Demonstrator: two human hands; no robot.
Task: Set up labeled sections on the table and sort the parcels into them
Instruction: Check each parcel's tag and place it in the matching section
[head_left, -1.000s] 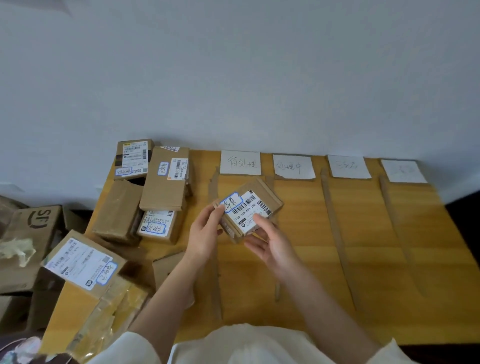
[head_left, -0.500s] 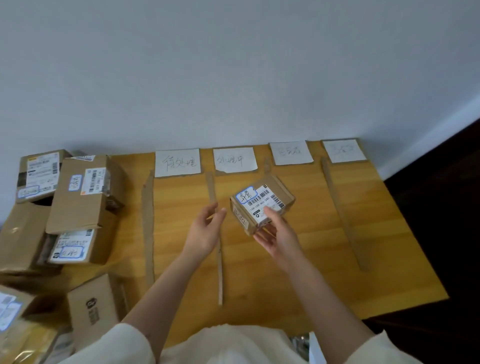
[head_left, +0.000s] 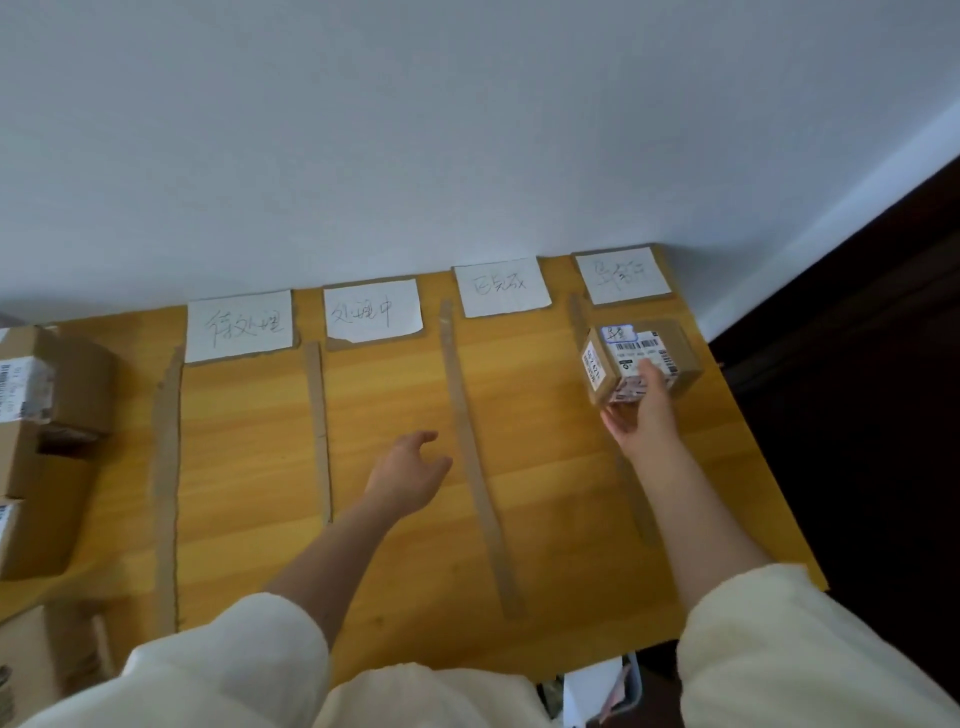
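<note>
The small cardboard parcel (head_left: 641, 361), earlier held mid-table, now sits in the far-right section below its handwritten paper sign (head_left: 626, 275), gripped by the right hand (head_left: 641, 415). The left hand (head_left: 410, 475) has let go and hovers relaxed. The parcel's barcode label is too blurred to read.

One head-worn wide-angle view looks down, close over the wooden table (head_left: 395, 415), toward the wall (head_left: 415, 130) at top of frame.

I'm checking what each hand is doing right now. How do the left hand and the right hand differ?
The right hand grips the small parcel in the rightmost section, under the far-right label; the left hand holds nothing. The right hand reaches farther toward the wall, while the left hand hovers nearer the body, fingers loosely curled, between two cardboard strips. Both come from cream sleeves over the wooden table.
</note>
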